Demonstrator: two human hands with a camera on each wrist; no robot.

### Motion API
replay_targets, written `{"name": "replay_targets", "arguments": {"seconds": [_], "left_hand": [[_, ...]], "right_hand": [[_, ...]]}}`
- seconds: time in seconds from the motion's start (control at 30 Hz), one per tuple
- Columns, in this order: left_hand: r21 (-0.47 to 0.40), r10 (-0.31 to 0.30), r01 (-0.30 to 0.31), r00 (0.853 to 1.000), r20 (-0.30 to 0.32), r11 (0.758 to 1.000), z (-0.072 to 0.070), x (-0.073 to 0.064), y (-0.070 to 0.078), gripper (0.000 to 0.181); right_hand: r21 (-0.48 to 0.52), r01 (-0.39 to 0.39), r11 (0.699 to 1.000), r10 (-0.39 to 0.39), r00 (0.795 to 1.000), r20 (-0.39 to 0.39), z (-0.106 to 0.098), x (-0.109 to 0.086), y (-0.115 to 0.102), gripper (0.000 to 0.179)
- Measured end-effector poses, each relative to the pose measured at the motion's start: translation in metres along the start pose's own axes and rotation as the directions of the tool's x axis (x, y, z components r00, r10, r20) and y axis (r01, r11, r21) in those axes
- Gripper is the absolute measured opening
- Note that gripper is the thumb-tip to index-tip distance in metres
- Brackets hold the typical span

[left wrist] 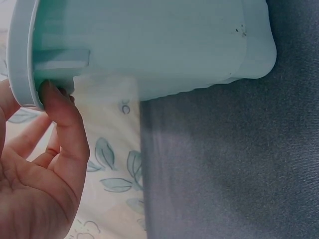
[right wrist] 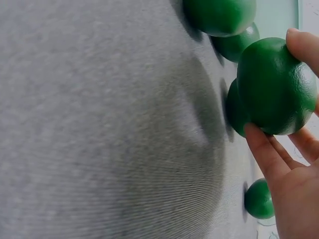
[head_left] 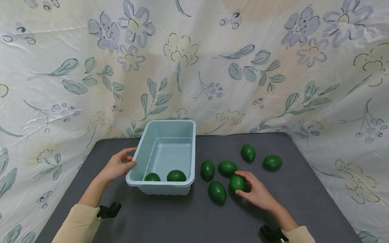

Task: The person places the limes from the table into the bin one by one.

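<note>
My left hand (head_left: 117, 165) pinches the left rim of a pale blue-green plastic bin (head_left: 165, 189). In the left wrist view, the thumb (left wrist: 62, 107) presses under the lip of the bin (left wrist: 164, 45). Inside the bin, near its front wall, lie two glossy green limes, one left (head_left: 152, 177) and one right (head_left: 176, 176). My right hand (head_left: 256, 192) grips another lime (head_left: 237, 183) between thumb and fingers. The right wrist view shows this held lime (right wrist: 274, 87) slightly off the table, in front of another lime.
Right of the bin, loose limes lie at its side (head_left: 207, 169), in front (head_left: 217, 193) and behind the held one (head_left: 227, 168). Farther right are two more, one at the back (head_left: 248, 153) and one outermost (head_left: 272, 162). A dark grey cloth (head_left: 146, 219) covers the table; floral fabric (head_left: 194, 67) hangs behind.
</note>
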State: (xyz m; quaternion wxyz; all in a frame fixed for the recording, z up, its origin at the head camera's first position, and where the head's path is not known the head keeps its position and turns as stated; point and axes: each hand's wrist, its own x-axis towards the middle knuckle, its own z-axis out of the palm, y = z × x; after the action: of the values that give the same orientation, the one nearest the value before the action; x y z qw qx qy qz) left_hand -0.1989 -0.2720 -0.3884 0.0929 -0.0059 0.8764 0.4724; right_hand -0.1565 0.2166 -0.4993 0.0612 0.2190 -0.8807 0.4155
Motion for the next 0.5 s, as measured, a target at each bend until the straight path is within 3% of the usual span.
{"name": "replay_targets", "arguments": {"seconds": [0.5], "left_hand": [[0.009,-0.01,0.01,1.0,-0.001,1.0,0.0,0.002,0.0,0.062]], "right_hand": [[-0.016,0.062,0.998,-0.062,0.998,-0.027,-0.01,0.021,-0.014,0.065]]}}
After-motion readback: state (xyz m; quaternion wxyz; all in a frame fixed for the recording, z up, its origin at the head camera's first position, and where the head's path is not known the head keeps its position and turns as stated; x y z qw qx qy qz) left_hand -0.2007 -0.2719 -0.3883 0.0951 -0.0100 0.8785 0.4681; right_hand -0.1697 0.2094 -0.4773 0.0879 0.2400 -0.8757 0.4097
